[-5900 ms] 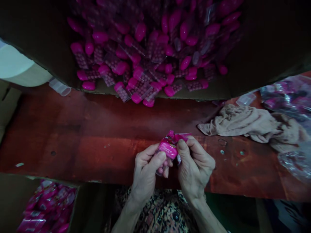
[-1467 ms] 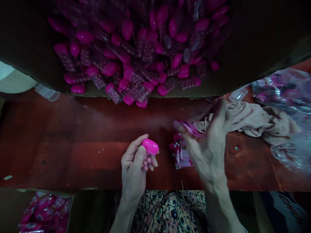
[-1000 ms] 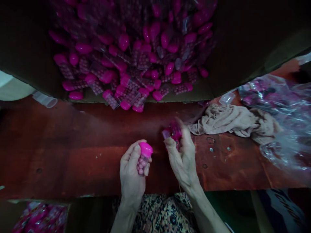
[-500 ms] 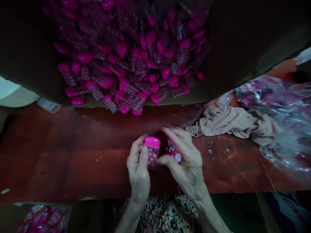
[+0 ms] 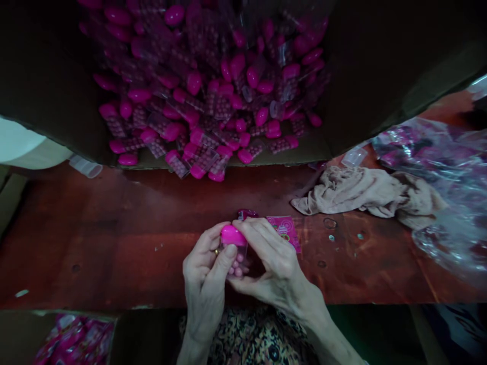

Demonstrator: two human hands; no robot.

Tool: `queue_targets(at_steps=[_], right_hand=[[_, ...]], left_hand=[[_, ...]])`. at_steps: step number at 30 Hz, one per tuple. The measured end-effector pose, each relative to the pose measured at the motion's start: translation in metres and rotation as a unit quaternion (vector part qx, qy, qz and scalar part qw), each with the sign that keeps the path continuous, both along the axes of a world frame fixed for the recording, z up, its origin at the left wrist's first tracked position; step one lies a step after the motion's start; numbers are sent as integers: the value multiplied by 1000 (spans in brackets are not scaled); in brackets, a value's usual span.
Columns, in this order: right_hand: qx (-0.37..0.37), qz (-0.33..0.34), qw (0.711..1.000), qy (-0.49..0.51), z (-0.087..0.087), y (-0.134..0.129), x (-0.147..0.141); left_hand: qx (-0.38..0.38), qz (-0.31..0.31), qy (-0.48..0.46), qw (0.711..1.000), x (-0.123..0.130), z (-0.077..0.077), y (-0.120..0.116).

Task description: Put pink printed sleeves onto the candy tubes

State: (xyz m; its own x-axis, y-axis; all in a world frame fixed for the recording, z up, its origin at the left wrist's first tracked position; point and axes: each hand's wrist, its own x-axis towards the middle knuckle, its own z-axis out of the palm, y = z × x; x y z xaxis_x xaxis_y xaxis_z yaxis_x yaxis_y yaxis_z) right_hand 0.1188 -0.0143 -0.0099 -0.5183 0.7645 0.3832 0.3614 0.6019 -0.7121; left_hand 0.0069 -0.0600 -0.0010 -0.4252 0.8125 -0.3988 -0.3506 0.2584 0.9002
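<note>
A small clear container [image 5: 235, 252] with a bright pink cap and pink balls inside is upright between my hands, near the front of the red table. My left hand [image 5: 208, 274] grips it from the left, thumb across its front, a ring on one finger. My right hand [image 5: 276, 261] is closed round its right side, fingertips at the cap and thumb near the bottom. Just behind my right hand lie a pink printed card [image 5: 285, 232] and a dark pink wrapped piece [image 5: 247, 214], both partly hidden.
A big cardboard box [image 5: 365, 96] of pink-capped containers [image 5: 201, 137] stands behind the red table [image 5: 125, 243]. A crumpled cloth [image 5: 361, 190] and clear plastic bag [image 5: 449, 203] lie right. Pink packets [image 5: 74, 339] fill a box at lower left.
My right hand has moved left and closed on the container. The printed piece that was at my right hand now lies on the table. The container is slightly lower and further left.
</note>
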Motion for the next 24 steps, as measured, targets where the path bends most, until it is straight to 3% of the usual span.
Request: queue_targets(at_steps=[3, 8, 13, 18, 20, 24], right_hand=[[-12, 41, 999, -9, -9, -2, -4], [-45, 19, 996, -69, -20, -4, -4], [-88, 65, 989, -97, -7, 6, 4], [-68, 71, 987, -126, 6, 17, 10], [-50, 35, 991, -118, 9, 23, 15], [-1, -99, 989, -105, 10, 36, 35]], left_hand=[[12, 20, 32, 999, -2, -5, -2], [34, -34, -26, 999, -8, -16, 8], [28, -21, -203, 979, -15, -20, 19], [12, -10, -281, 959, -26, -21, 15], [14, -7, -300, 954, -32, -21, 11], [32, 21, -330, 943, -42, -25, 5]])
